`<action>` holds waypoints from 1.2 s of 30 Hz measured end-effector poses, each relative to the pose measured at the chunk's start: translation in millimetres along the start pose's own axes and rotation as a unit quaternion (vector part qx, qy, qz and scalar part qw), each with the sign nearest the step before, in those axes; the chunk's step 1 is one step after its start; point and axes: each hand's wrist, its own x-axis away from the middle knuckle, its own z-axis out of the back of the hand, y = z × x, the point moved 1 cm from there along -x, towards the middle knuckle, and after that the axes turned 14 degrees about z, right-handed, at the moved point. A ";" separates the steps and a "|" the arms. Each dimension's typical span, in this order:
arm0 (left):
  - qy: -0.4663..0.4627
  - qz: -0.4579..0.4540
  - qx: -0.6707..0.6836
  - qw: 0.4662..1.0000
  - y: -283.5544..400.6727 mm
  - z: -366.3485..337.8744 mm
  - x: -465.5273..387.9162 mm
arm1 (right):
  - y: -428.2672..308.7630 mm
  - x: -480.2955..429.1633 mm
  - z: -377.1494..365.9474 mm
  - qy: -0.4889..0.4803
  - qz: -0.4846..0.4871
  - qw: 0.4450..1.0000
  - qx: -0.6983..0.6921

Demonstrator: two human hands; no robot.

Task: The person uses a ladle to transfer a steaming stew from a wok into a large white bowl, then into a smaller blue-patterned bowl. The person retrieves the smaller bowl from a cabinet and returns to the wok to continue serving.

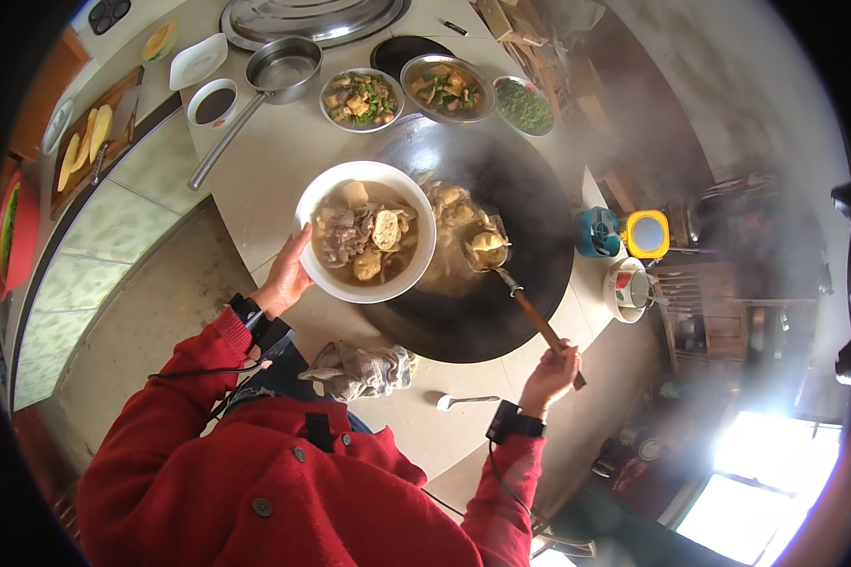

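Note:
My left hand (288,276) grips the left rim of a large white bowl (305,205), which holds meat, tofu pieces and broth. The bowl is held over the left edge of a big dark wok (532,298) built into the tiled counter. Around the wooden handle of a metal ladle (537,317) my right hand (553,375) is closed. The ladle's head lies in the wok with a yellowish piece and broth in it. More of the same stew (454,212) sits in the wok, partly hidden behind the bowl. Steam rises on the right.
Beyond the wok stand a bowl of tofu and greens (360,100), a second such bowl (448,88), a bowl of chopped greens (523,106) and a long-handled saucepan (284,71). A crumpled cloth (362,370) and a spoon (468,400) lie nearer me. Right: a yellow-rimmed container (645,234).

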 end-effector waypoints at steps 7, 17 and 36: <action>-0.003 0.022 -0.018 1.000 -13.1 -17.1 -18.4 | -90.0 -26.3 -29.8 -0.052 0.011 0.998 -0.044; -0.033 0.024 -0.026 0.999 -16.0 -42.3 -27.1 | -125.4 -6.4 -111.3 -0.220 -0.020 0.975 0.023; -0.070 -0.022 -0.012 0.997 -5.5 -7.5 -24.6 | -97.1 -58.9 -105.5 -0.246 0.119 0.959 0.071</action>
